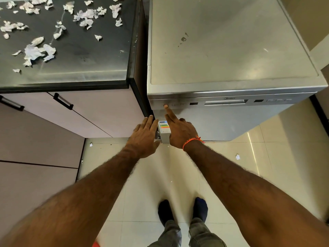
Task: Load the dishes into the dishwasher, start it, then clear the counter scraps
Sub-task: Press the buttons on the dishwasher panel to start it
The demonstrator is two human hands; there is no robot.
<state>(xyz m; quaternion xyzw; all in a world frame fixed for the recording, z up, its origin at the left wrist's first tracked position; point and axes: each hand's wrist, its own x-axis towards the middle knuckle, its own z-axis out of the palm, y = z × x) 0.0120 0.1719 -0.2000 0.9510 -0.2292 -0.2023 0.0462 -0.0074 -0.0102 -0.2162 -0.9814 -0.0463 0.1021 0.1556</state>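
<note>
The closed dishwasher (231, 111) is being started: the leftmost panel button (165, 105) is pressed by the right hand (181, 132), index extended, other fingers curled, empty. The left hand (144, 136) is laid open-fingered against the door edge. A glancing press could leave it unstarted. Paper scraps (38, 52) remain on the bench (89, 68).

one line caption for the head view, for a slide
Right hand presses the dishwasher button, left hand flat beside it; paper scraps litter the counter.

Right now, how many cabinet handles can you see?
2: one handle on the door under the counter's front edge, another handle at the far left, partly cut off.
</note>
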